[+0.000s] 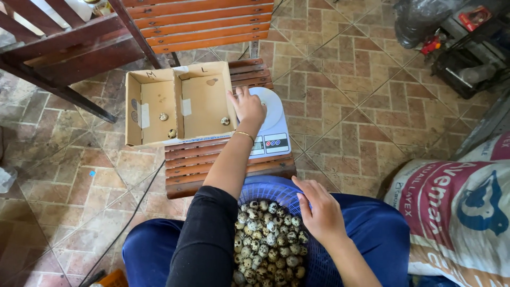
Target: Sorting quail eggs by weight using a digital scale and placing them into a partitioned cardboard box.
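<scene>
Head view: left hand (247, 106) reaches out open-fingered over the white scale (271, 125) beside the cardboard box (180, 103), right hand (319, 212) rests loosely on the blue basket (265, 192) of speckled eggs (268, 239) in the lap.

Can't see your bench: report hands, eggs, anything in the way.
Left hand open at the box's right compartment. Right hand open on basket of speckled eggs. Scale beside box.

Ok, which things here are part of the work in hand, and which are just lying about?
In use:
left hand over the cardboard box
right hand on the blue basket
speckled eggs
white scale

Lying about:
printed sack
wooden chair
black bag
</scene>
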